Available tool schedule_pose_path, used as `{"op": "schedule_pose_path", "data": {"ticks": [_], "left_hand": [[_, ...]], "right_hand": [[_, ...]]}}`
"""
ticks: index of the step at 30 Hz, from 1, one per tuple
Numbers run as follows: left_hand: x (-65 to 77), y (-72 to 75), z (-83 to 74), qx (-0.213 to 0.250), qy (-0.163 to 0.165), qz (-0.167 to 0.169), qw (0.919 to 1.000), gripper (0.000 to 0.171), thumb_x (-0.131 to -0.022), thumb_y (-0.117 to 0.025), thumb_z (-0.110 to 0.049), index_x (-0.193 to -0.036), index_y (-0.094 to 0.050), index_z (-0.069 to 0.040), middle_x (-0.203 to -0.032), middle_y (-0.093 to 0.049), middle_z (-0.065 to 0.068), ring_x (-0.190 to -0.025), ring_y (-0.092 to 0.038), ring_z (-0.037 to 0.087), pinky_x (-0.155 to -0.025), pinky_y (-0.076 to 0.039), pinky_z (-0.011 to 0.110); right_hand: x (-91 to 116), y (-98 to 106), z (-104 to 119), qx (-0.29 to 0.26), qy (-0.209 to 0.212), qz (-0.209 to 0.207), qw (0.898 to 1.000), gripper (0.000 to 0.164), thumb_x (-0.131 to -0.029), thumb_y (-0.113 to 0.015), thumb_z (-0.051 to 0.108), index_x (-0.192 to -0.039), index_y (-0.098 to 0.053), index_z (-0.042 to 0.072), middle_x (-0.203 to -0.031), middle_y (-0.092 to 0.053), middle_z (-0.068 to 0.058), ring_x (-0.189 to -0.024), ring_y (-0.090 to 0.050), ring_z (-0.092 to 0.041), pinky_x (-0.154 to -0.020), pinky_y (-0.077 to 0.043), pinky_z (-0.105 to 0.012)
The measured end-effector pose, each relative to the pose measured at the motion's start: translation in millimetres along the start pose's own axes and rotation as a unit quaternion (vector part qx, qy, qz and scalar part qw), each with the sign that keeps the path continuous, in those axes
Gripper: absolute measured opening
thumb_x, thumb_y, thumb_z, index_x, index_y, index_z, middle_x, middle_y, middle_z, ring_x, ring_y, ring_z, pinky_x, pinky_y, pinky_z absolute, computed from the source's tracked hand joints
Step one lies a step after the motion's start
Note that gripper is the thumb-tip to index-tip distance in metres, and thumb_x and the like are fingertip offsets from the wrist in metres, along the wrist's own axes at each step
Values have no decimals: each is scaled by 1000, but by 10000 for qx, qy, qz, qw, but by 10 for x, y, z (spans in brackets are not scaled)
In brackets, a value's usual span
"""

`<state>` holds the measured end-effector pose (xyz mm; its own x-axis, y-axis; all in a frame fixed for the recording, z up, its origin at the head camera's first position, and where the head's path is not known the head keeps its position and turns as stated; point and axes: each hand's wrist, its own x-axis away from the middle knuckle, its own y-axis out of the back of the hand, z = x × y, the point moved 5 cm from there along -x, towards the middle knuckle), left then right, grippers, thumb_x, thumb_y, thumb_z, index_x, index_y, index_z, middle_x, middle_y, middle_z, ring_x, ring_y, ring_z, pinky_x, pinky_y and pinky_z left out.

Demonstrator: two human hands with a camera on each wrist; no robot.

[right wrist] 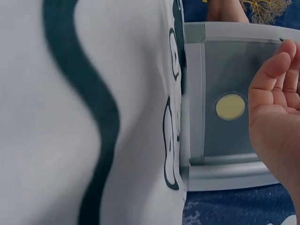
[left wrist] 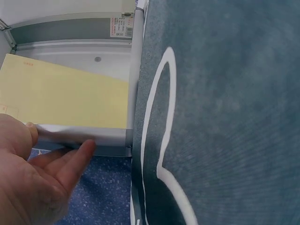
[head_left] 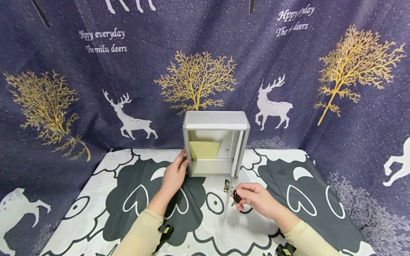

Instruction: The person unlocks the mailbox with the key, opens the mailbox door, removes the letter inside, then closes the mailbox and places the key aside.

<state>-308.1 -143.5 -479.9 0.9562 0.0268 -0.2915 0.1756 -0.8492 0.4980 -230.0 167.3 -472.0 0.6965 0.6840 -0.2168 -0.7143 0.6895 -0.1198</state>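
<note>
"Hppy everyday" [head_left: 101, 34], "The milu deers" [head_left: 106, 48] on the dark-blue curtain [head_left: 205, 32]

Box [head_left: 216, 120], 1 pc., silver-grey, rect., is standing upright, front facing viewer. Door [head_left: 237, 153], 1 pc., is standing open at box's R side, showing nearly edge-on. Small item [head_left: 236, 196], 1 pc., blk., is being held in R hand [head_left: 256, 201], near door; exact ID unclear.

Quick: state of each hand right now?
Left hand: open, fingers against the side of the box.
Right hand: closed, pinching a small black object.
</note>
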Motion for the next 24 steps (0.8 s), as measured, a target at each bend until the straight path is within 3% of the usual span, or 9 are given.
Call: {"op": "schedule_pose_path", "data": {"ticks": [5, 12, 24], "left_hand": [[3, -19, 10, 48, 41, 35, 10000, 59, -118, -59, -41, -174, -44, -32, -148, -73, 10, -105, -81, 26, -90, -67, 43], [-16, -19, 26, 115, 0, 79, 9999, 60, -118, -59, -42, -174, -41, -32, -150, -71, 10, -110, -80, 27, -91, -67, 43], [-3, -13, 14, 171, 37, 147, 9997, 60, -118, -57, -41, -175, -41, -32, -149, -71, 11, -113, -79, 28, -91, -67, 42]], "right_hand": [[75, 76, 12, -158, 29, 149, 9998, 30, -117, -43, -1, -112, -59, -25, -97, -75, -1, -83, -73, -11, -76, -61, -26], [158, 216, 56, -34, -4, 193, 9998, 34, -116, -41, -3, -105, -72, 4, -91, -72, 2, -80, -72, -10, -73, -60, -26], [294, 392, 130, -67, -78, 430, 9990, 43, -115, -37, -4, -106, -76, 14, -88, -71, 6, -80, -68, -8, -75, -58, -26]]}}
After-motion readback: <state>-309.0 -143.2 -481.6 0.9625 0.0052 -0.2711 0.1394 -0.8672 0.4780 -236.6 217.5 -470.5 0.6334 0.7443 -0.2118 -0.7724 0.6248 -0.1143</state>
